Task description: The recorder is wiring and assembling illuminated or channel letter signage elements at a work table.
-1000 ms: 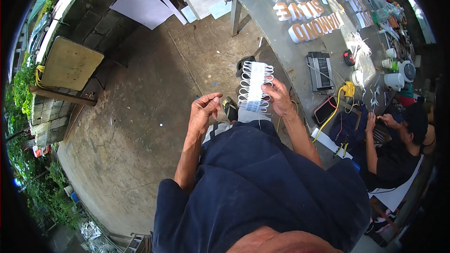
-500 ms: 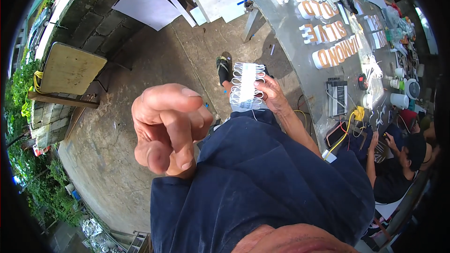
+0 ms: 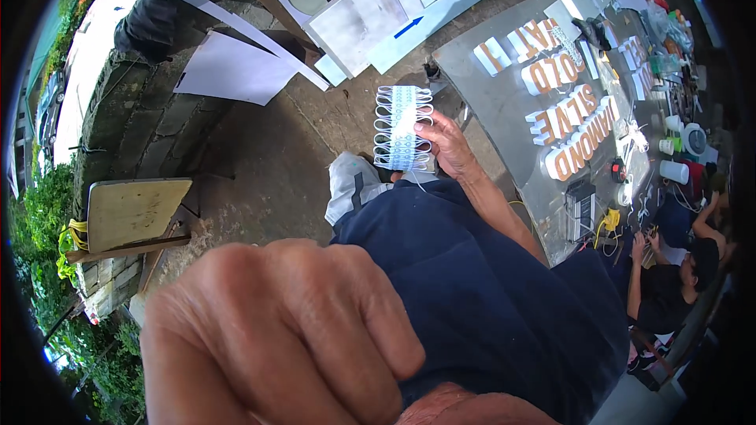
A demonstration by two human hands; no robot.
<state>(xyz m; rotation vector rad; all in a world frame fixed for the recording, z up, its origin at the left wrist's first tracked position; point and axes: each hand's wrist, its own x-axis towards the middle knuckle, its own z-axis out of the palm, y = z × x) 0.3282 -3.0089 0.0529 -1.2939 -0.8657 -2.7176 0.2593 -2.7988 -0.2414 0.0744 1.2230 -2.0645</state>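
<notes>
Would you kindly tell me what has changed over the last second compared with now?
The left hand let go of nothing; it rose from beside the knee toward the camera and now fills the lower view as a closed fist. The right hand kept hold of the white looped strip bundle. The metal table with sign letters stayed put.
</notes>
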